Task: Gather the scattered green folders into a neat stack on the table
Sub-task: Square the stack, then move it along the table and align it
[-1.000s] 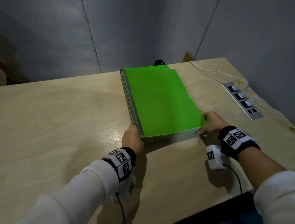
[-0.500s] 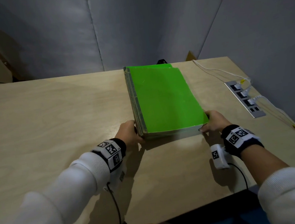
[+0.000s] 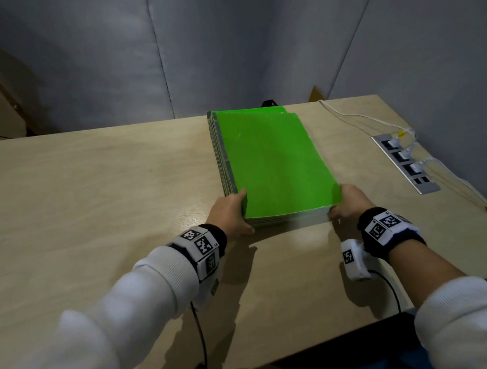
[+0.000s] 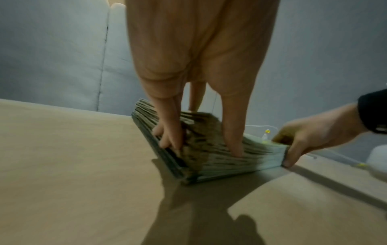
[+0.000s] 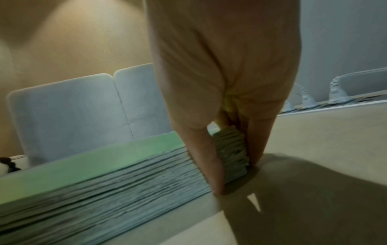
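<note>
A thick stack of green folders [image 3: 272, 164] lies flat on the wooden table [image 3: 91, 196], right of centre. My left hand [image 3: 233, 214] brackets its near left corner. In the left wrist view, straight fingers [image 4: 167, 132] press the spine side of the stack [image 4: 226, 159] and the thumb is on the near edge. My right hand [image 3: 347, 202] brackets the near right corner the same way. In the right wrist view, its thumb [image 5: 205, 162] lies on the near edge of the stack [image 5: 104, 179] and the fingers are against the right side. One lower folder juts out slightly at the far end.
A power strip [image 3: 403, 163] with white plugs and cables runs along the table's right edge. The near table edge is just below my forearms. Grey padded panels [image 3: 225, 40] stand behind the table.
My left hand has slid from the near edge further up along the stack's left side. The right hand has stayed at its corner. The stack has barely moved.
</note>
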Available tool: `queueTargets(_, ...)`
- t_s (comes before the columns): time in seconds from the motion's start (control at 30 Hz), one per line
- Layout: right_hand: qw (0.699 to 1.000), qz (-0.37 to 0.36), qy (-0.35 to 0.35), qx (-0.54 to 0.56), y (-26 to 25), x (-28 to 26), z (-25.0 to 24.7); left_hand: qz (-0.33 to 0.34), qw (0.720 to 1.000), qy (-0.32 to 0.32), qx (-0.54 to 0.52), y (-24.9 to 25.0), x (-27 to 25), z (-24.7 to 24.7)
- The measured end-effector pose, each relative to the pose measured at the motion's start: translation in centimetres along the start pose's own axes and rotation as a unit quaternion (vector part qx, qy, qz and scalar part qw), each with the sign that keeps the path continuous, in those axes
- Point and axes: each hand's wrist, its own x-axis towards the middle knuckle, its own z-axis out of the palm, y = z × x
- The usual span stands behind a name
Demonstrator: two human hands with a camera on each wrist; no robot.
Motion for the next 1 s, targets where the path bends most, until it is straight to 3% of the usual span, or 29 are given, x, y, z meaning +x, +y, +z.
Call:
queueTargets(0.33, 0.999, 0.002, -0.029, 0.043, 0.4, -0.2, -0.8, -0.029, 0.993, 0.002, -0.111, -1.2, 0.0, -0.4)
queueTargets(0.47, 0.999, 0.007, -0.004, 0.037, 0.6, -0.1, -0.5, -0.056, 0.998, 0.001, -0.043, -0.6, 0.3, 1.3)
queueTargets(0.67, 1.0, 0.004, 0.016, 0.02, 0.2, -0.3, -0.4, -0.073, 0.995, 0.058, 0.03, 0.2, 0.5, 2.8)
queueTargets(0.87, 0.999, 0.005, 0.006, 0.039, 0.4, -0.4, -0.4, -0.07, 0.995, 0.065, 0.023, -0.7, 0.6, 3.1)
queueTargets(1.0, 0.997, -0.006, 0.009, 0.078, 1.0, -0.7, -0.3, -0.06, 0.997, 0.032, -0.021, -1.9, 1.4, 2.6)
